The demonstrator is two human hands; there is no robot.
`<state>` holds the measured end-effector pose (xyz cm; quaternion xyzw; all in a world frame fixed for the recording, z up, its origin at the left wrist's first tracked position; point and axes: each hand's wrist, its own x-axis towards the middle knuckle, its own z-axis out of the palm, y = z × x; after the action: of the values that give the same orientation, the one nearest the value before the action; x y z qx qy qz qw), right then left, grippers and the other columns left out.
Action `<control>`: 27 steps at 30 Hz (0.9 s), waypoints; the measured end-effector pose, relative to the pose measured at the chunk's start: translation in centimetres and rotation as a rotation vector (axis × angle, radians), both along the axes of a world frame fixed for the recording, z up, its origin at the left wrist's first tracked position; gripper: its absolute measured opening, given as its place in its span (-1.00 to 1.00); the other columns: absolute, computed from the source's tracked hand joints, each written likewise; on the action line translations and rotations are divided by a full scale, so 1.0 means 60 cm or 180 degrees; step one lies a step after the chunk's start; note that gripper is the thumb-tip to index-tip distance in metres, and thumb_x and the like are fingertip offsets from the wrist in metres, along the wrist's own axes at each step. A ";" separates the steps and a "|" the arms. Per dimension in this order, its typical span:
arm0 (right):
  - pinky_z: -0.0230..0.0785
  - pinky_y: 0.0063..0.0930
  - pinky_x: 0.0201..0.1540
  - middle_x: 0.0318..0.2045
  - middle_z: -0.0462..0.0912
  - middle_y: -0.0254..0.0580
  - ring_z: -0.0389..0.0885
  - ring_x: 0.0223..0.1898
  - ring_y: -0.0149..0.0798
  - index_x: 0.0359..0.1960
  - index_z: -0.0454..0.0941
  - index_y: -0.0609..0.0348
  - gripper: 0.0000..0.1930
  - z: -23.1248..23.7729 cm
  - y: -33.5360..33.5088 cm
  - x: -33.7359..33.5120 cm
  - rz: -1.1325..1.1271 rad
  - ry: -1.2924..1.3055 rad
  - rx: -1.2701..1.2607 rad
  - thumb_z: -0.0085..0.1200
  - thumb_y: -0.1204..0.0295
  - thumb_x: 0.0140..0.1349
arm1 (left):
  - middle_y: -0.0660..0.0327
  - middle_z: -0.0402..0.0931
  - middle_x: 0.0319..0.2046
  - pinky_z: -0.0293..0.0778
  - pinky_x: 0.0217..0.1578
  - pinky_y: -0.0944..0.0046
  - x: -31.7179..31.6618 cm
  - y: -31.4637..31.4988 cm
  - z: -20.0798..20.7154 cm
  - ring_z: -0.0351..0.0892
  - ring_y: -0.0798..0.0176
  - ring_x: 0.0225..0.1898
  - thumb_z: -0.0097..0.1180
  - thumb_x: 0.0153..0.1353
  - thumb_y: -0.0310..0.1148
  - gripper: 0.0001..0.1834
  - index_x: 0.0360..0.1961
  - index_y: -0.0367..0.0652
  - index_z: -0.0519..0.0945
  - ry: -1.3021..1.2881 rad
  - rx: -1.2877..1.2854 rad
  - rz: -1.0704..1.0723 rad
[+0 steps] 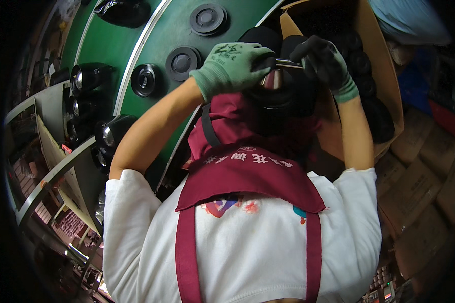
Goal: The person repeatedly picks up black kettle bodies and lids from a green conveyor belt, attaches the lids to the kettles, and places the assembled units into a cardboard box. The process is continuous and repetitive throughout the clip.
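Both my hands wear green gloves with dark palms. My left hand [235, 65] has its fingers curled over the left end of a thin shiny metal piece [288, 63]. At the other end, the fingers of my right hand [323, 63] close around it, so it bridges the two hands. Just below it a silvery cylindrical surface [272, 80] catches the light, above a dark rounded object [278, 98] in front of my maroon apron. Shadow and my fingers hide how these parts join.
On the green work surface [156, 45] lie black ribbed discs [207, 19] and a round black part [144, 80]. Black housings with shiny ends [88, 77] line the left side. An open cardboard box [389, 86] with black round parts stands at right, beside stacked cartons [414, 189].
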<state>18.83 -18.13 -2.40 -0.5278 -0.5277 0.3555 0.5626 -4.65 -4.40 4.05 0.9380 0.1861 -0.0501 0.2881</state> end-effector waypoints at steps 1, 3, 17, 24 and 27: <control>0.51 -0.37 0.00 -0.16 0.70 -0.16 0.65 -0.13 -0.27 -0.07 0.60 0.31 -0.72 0.014 -0.014 -0.018 0.0482 0.1443 -0.0314 0.07 0.39 0.27 | 0.09 0.60 -0.08 0.49 -0.03 0.11 -0.007 0.020 -0.019 0.58 -0.04 -0.05 0.01 0.30 -0.07 -0.58 0.06 -0.04 0.58 -0.0187 -0.0200 -0.0115; 0.50 -0.33 -0.04 -0.29 0.69 -0.21 0.66 -0.27 -0.23 -0.15 0.63 0.22 -0.73 0.061 -0.056 -0.068 0.1082 0.2376 -0.0676 0.16 0.32 0.20 | 0.03 0.58 0.03 0.44 0.09 0.16 -0.013 0.049 -0.071 0.58 0.03 0.05 -0.05 0.36 -0.06 -0.52 0.12 -0.17 0.56 -0.0406 -0.0406 0.0042; 0.43 -0.22 0.06 -0.04 0.58 0.05 0.59 -0.03 -0.03 0.06 0.46 0.33 -0.64 -0.057 0.029 -0.092 -0.1554 -0.1951 0.0609 0.04 0.36 0.33 | -0.12 0.26 0.16 -0.02 0.25 -0.05 0.150 -0.031 -0.102 0.19 -0.16 0.22 0.17 0.04 -0.23 -0.27 0.27 -0.21 0.29 -0.2228 0.1011 0.1655; 0.36 -0.10 0.05 -0.13 0.61 0.00 0.53 -0.06 0.12 -0.16 0.59 0.17 -0.60 -0.115 0.106 -0.092 -0.0203 -0.2377 -0.0471 -0.16 0.12 0.37 | 0.27 0.55 -0.49 0.47 -0.33 0.36 0.034 -0.033 0.064 0.56 0.32 -0.41 0.22 0.15 0.01 -0.62 -0.32 -0.12 0.64 0.0953 -0.3328 0.0955; 0.37 -0.12 0.07 -0.08 0.60 0.01 0.54 -0.03 0.09 -0.12 0.59 0.14 -0.62 -0.071 0.142 -0.157 0.0135 -0.2590 -0.0597 -0.22 0.17 0.37 | 0.19 0.63 -0.36 0.53 -0.26 0.31 0.037 -0.042 0.077 0.62 0.23 -0.30 0.21 0.14 -0.11 -0.69 -0.28 -0.14 0.64 0.1840 -0.2246 0.1498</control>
<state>9.40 -9.59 -6.64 -0.6631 -0.6831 0.1760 0.2503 -2.42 -6.92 8.70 0.6642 0.4360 -0.3010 0.5274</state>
